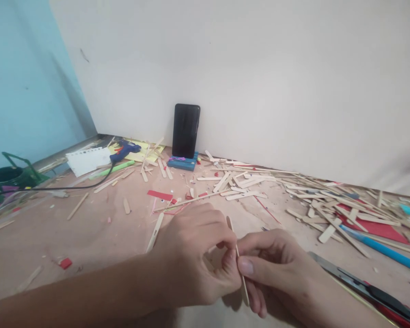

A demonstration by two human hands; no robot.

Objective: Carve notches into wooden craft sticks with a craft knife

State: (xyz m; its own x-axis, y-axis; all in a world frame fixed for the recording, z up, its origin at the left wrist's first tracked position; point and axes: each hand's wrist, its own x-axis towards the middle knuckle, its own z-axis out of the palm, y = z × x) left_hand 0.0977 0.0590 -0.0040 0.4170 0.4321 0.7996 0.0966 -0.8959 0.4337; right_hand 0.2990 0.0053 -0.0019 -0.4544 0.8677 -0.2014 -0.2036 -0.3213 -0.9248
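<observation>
Near the bottom centre, a thin wooden craft stick (245,291) is held upright and slightly tilted between both hands. My left hand (194,255) pinches it from the left, fingers curled, and partly hides it. From the other side, my right hand (276,269) grips the same stick between thumb and forefinger. Another stick with a small hole (155,233) lies on the table just behind my left hand. A box cutter (365,287) lies beside my right forearm, which covers part of it.
A black phone (186,130) leans on the wall on a blue stand (182,164). Scattered sticks (328,230) and red paper (379,228) lie right, near a blue tube (389,253). A blue glue gun (125,150) with a cable and a green container (7,177) are left.
</observation>
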